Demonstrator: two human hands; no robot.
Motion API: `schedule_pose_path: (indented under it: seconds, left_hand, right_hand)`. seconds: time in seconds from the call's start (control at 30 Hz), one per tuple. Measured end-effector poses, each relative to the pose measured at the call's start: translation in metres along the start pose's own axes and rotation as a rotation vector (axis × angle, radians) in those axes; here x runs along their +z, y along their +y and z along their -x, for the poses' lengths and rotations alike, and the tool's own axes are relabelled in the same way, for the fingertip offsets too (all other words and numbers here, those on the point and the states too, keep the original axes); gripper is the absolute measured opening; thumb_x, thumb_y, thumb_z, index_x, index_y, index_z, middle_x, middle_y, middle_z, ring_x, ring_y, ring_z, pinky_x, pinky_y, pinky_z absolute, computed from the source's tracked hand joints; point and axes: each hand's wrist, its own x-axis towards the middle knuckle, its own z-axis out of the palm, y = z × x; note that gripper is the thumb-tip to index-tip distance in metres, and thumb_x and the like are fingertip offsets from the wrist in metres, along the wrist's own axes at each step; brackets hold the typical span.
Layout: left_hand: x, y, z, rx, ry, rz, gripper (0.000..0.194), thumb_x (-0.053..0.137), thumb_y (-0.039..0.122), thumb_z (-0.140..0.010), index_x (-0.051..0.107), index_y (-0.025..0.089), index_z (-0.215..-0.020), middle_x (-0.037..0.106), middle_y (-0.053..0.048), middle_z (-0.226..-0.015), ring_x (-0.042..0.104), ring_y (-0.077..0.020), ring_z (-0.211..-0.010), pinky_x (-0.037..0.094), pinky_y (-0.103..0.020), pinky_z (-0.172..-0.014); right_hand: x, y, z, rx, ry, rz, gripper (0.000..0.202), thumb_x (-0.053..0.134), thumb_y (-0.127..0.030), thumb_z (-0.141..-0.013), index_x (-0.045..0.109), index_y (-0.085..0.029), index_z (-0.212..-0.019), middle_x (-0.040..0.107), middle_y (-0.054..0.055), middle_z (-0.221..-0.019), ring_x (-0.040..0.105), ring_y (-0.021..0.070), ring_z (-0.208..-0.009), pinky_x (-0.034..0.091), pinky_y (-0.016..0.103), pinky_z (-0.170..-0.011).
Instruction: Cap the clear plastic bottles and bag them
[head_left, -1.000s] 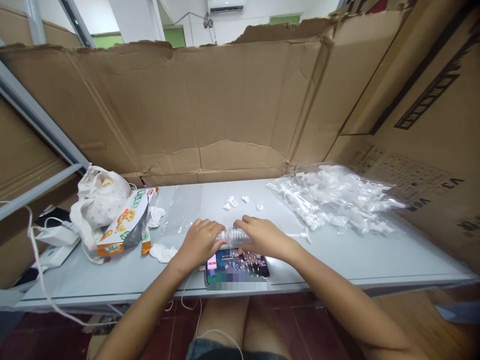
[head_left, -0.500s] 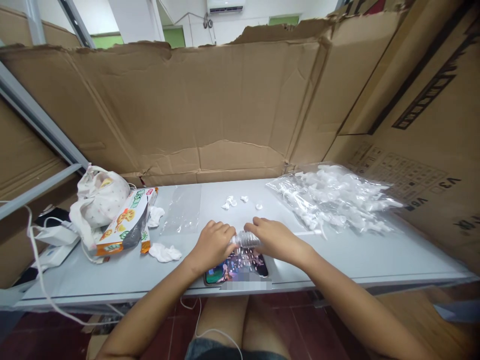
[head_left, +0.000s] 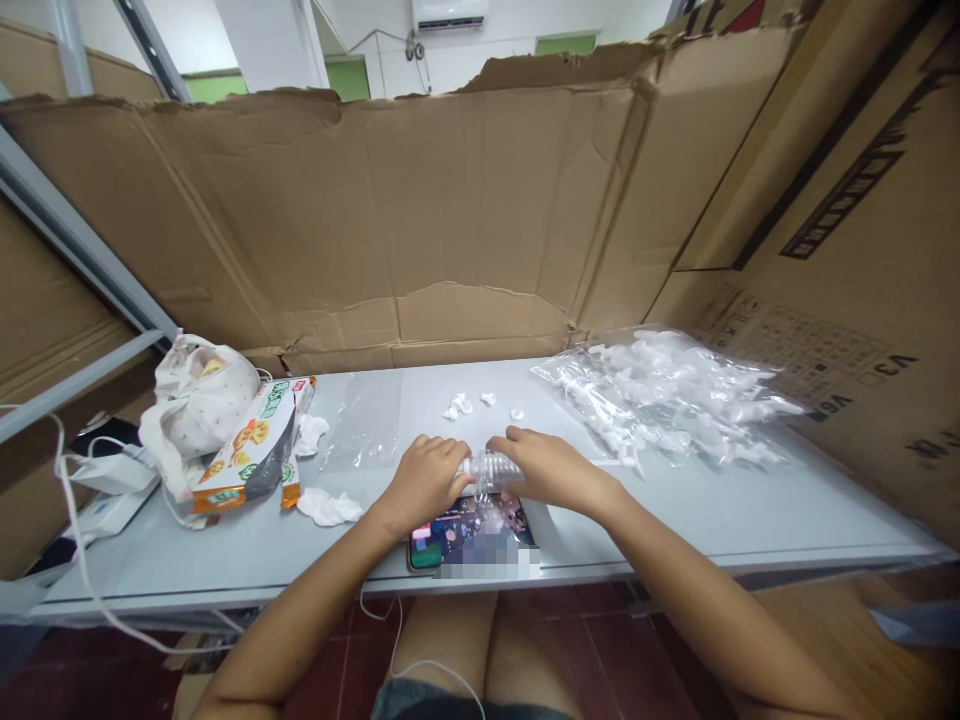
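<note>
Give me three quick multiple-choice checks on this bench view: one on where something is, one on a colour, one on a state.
1. Where does the phone lie?
A. at the near table edge, just below the hands
B. on the plastic bag at the right
C. beside the cloth pouch at the left

2. What colour are the small parts in the clear plastic bag?
A. black
B. white
C. red

3. How is the small clear ribbed piece held?
A. by the right hand alone
B. lying free on the table
C. between both hands

Answers: 1 A, the lit screen sits under the wrists. 2 B, the bag's contents show white. 3 C, the left hand and right hand grip its two ends.
</note>
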Motion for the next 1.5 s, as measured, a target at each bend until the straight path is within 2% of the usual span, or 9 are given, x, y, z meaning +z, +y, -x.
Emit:
schedule_pose_path:
  seconds: [0.17, 0.37, 0.5, 0.67, 0.77, 1.03, 1.33, 1.5]
  left_hand:
    - [0.002, -0.002, 0.003, -0.018, -0.01, 0.038, 0.017, 0.06, 0.032, -0.086, 0.053, 0.019, -0.094, 0.067, -0.002, -0.092, 0.061, -0.0215, -0.086, 0.039, -0.035, -0.077]
    - [0.006, 0.0, 0.006, 0.012, 0.038, -0.085, 0.006, 0.051, 0.023, -0.091, 0.054, 0.018, -0.092, 0.064, -0.007, -0.088, 0.059, -0.0227, -0.084, 0.04, -0.035, -0.074]
    - [0.005, -0.008, 0.005, 0.048, -0.014, -0.118, 0.01, 0.056, 0.028, -0.089, 0.054, 0.018, -0.089, 0.064, -0.005, -0.084, 0.059, -0.0216, -0.081, 0.04, -0.034, -0.073]
    - [0.0, -0.018, 0.005, 0.047, -0.047, -0.085, 0.018, 0.062, 0.033, -0.085, 0.055, 0.019, -0.094, 0.067, -0.004, -0.089, 0.06, -0.0226, -0.088, 0.038, -0.034, -0.075]
    - [-0.001, -0.018, 0.007, 0.037, -0.064, -0.065, 0.017, 0.062, 0.032, -0.085, 0.056, 0.019, -0.094, 0.068, -0.004, -0.09, 0.06, -0.0229, -0.089, 0.036, -0.035, -0.075]
    - [0.002, -0.02, 0.007, 0.042, -0.053, -0.041, 0.018, 0.062, 0.034, -0.085, 0.057, 0.02, -0.096, 0.07, -0.003, -0.091, 0.062, -0.0218, -0.089, 0.035, -0.034, -0.077]
    - [-0.005, -0.018, 0.008, 0.025, 0.046, 0.021, 0.026, 0.052, 0.039, -0.091, 0.053, 0.022, -0.111, 0.068, -0.003, -0.102, 0.06, -0.0213, -0.094, 0.036, -0.035, -0.081]
    - [-0.007, -0.015, 0.007, 0.017, 0.114, 0.062, 0.023, 0.046, 0.037, -0.094, 0.053, 0.02, -0.108, 0.068, -0.004, -0.104, 0.06, -0.0203, -0.094, 0.037, -0.035, -0.081]
  right_hand:
    - [-0.001, -0.001, -0.001, -0.024, -0.011, -0.042, 0.042, 0.07, -0.034, -0.073, 0.058, -0.02, -0.11, 0.062, 0.007, -0.095, 0.064, 0.0245, -0.082, 0.038, 0.028, -0.06]
    - [0.001, 0.001, -0.006, -0.027, -0.034, -0.143, 0.05, 0.07, -0.038, -0.071, 0.056, -0.019, -0.116, 0.065, 0.008, -0.101, 0.064, 0.0265, -0.088, 0.042, 0.029, -0.066]
    - [0.007, -0.002, -0.011, -0.018, -0.051, -0.122, 0.048, 0.071, -0.036, -0.07, 0.057, -0.019, -0.113, 0.065, 0.008, -0.101, 0.065, 0.026, -0.086, 0.041, 0.028, -0.064]
    - [0.006, -0.01, -0.015, -0.013, -0.053, -0.056, 0.046, 0.072, -0.035, -0.07, 0.057, -0.018, -0.11, 0.064, 0.009, -0.101, 0.065, 0.0259, -0.085, 0.04, 0.028, -0.061]
    - [0.006, -0.011, -0.017, -0.016, -0.065, -0.038, 0.042, 0.072, -0.03, -0.069, 0.058, -0.017, -0.106, 0.064, 0.01, -0.098, 0.065, 0.0258, -0.082, 0.039, 0.027, -0.059]
    - [0.008, -0.008, -0.018, -0.031, -0.065, -0.026, 0.045, 0.073, -0.033, -0.068, 0.057, -0.019, -0.108, 0.063, 0.009, -0.098, 0.065, 0.0259, -0.084, 0.039, 0.028, -0.06]
    - [-0.004, -0.002, -0.009, -0.016, 0.036, -0.059, 0.045, 0.071, -0.036, -0.071, 0.057, -0.02, -0.111, 0.064, 0.006, -0.098, 0.063, 0.0249, -0.086, 0.04, 0.028, -0.062]
    - [-0.007, 0.0, -0.007, -0.01, 0.099, -0.063, 0.045, 0.071, -0.034, -0.073, 0.055, -0.022, -0.113, 0.064, 0.006, -0.101, 0.062, 0.025, -0.09, 0.042, 0.03, -0.066]
